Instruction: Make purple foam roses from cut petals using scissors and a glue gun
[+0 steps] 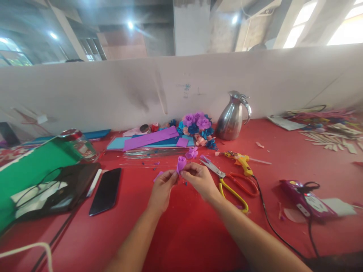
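Between my two hands, upright above the red table [184, 226], is a small purple paper flower [181, 163] with a rolled centre. My left hand [165, 185] pinches its base from the left. From the right, the thumb and fingers of my right hand [200, 180] close on the same base. Just behind lies a finished-looking purple paper bloom [192, 152]. Scissors [227, 181] with a yellow and a red handle lie open beside my right hand, and a yellow glue gun [241, 162] rests beyond them. A purple paper scrap [158, 176] is partly behind my left hand.
Purple paper strips [150, 138] lie on blue sheets behind thin wires [147, 153]. A bunch of paper flowers [195, 126] and a steel jug [231, 117] stand near the wall. At left are a phone [106, 192] and glass jar [81, 145]; at right, a purple power strip [307, 200].
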{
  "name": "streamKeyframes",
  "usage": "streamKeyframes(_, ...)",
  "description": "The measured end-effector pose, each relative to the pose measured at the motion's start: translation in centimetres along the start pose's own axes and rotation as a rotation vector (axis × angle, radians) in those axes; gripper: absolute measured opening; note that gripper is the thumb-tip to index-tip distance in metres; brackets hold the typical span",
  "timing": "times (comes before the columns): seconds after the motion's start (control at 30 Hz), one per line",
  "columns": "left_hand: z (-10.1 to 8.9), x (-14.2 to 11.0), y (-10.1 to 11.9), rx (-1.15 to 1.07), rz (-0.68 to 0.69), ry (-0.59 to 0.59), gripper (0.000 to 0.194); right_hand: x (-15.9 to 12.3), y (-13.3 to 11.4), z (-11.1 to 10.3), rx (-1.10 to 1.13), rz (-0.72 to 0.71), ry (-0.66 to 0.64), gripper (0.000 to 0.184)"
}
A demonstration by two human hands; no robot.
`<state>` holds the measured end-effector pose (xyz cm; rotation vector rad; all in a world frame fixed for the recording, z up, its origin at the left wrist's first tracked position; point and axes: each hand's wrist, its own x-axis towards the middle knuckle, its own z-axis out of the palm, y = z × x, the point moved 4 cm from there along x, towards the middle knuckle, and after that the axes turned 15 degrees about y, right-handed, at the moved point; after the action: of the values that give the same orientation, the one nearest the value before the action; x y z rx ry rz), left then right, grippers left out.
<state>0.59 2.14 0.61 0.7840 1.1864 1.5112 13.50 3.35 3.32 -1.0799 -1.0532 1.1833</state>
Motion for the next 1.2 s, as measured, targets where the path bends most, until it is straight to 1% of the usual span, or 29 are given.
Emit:
streamKeyframes(0.13, 0.0, -0.1, -0.1, -0.006, 0.029, -0.007, 0.021, -0.4, 0.0, 0.4, -0.007, -0.012, -0.036, 0.019)
streamKeyframes(0.23, 0.0, -0.1, 0.0, -0.031, 0.028, -0.007, 0.022, -0.5, 0.0, 0.5, -0.013, -0.074, -0.029, 0.018)
streamKeyframes(0.33, -0.1, -0.1, 0.2, -0.077, -0.002, -0.008, 0.025, -0.5, -0.2, 0.5, 0.010, -0.132, -0.034, 0.015)
streamKeyframes(0.4, -0.1, -0.1, 0.2, -0.109, -0.027, -0.009, 0.025, -0.5, -0.4, 0.4, 0.005, -0.189, -0.024, 0.012)
streamKeyframes(0.5, -0.1, 0.0, 0.2, -0.151, -0.061, -0.015, 0.024, -0.8, -0.9, 0.2, -0.073, -0.317, 0.006, 0.009)
streamKeyframes(0.6, -0.1, 0.0, 0.1, -0.189, -0.097, -0.050, 0.021, -1.1, -1.3, 0.2, -0.108, -0.419, 0.006, 0.008)
streamKeyframes(0.7, -0.3, -0.1, 0.2, -0.197, -0.103, -0.081, 0.019, -1.4, -1.6, 0.4, -0.081, -0.436, -0.049, 0.011)
streamKeyframes(0.8, -0.5, -0.3, 0.4, -0.150, -0.074, -0.114, 0.016, -1.7, -1.9, 0.6, -0.097, -0.471, -0.114, 0.013)
streamKeyframes(0.9, -0.2, -0.5, 0.8, -0.105, -0.054, -0.143, 0.013, -1.9, -2.3, 0.5, -0.098, -0.543, -0.102, 0.010)
streamKeyframes(1.03, -0.1, -0.7, 1.4, -0.080, -0.040, -0.107, 0.017, -1.9, -2.5, 0.4, -0.089, -0.540, -0.080, 0.009)
streamKeyframes(1.2, -0.2, -0.6, 1.5, -0.125, -0.026, -0.055, 0.027, -1.7, -2.1, 0.5, -0.053, -0.495, -0.060, 0.011)
